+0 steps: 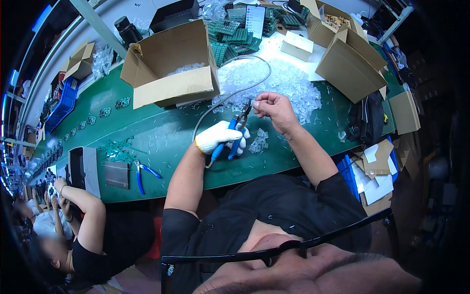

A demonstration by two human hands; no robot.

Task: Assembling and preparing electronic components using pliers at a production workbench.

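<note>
My left hand [215, 137], in a white glove, is closed around the blue handles of a pair of cutting pliers [232, 132]. A grey cable [215, 104] runs to the handles through a blue coiled sleeve. The jaws point up toward my bare right hand [277, 111], whose thumb and fingers pinch a small clear plastic piece close to the jaw tips. Whether the jaws touch the piece is too small to tell. Just beyond my hands spreads a large heap of clear plastic pieces [293, 88]. A smaller heap of clear pieces [258, 141] lies right of my gloved hand.
An open cardboard box [171, 91] stands back left, another box [348, 68] back right. Green circuit boards [229, 27] and a phone [255, 20] lie behind the heap. Blue-handled pliers [140, 180] and green scraps [117, 148] lie left. A co-worker [90, 220] sits at left.
</note>
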